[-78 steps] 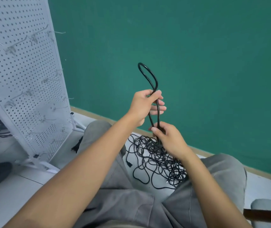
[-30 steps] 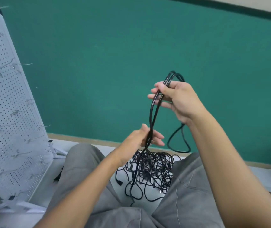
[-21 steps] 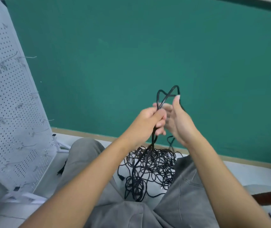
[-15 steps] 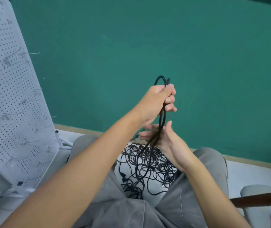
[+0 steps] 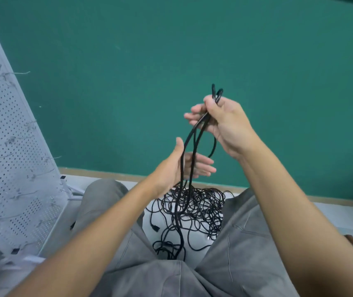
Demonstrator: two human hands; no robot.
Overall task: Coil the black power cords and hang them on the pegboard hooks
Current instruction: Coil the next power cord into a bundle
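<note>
Two hands are seen in the head view, raised one above the other in front of a green wall (image 5: 257, 61), and between them several strands of a black power cord (image 5: 189, 146) are stretched. The right hand (image 5: 220, 123) is held uppermost, its thumb and fingers closed round the gathered loop tops, which poke out just above the knuckles; the bundle is probably kept high so that the loops hang straight and even. The left hand (image 5: 182, 166) is held lower, thumb up and fingers nearly straight, and nothing is gripped by it: the hanging strands are merely passed between thumb and palm, as if guided or measured for another loop (whether the palm is actually touched cannot be told). A free loop is seen drooping behind the right wrist.

Below the hands, the strands are led down into a tangled pile of cords (image 5: 192, 211), which is spread on the pale floor (image 5: 332, 211) between the knees of the seated person's grey trousers (image 5: 246, 254); a plug end is visible at the pile's left edge. At the far left a white pegboard (image 5: 10, 157) is stood tilted, its wire hooks (image 5: 21, 72) being left bare as far as can be seen. The cord in hand is thus held well apart from the board, so coiling is judged unfinished and hanging not yet begun.
</note>
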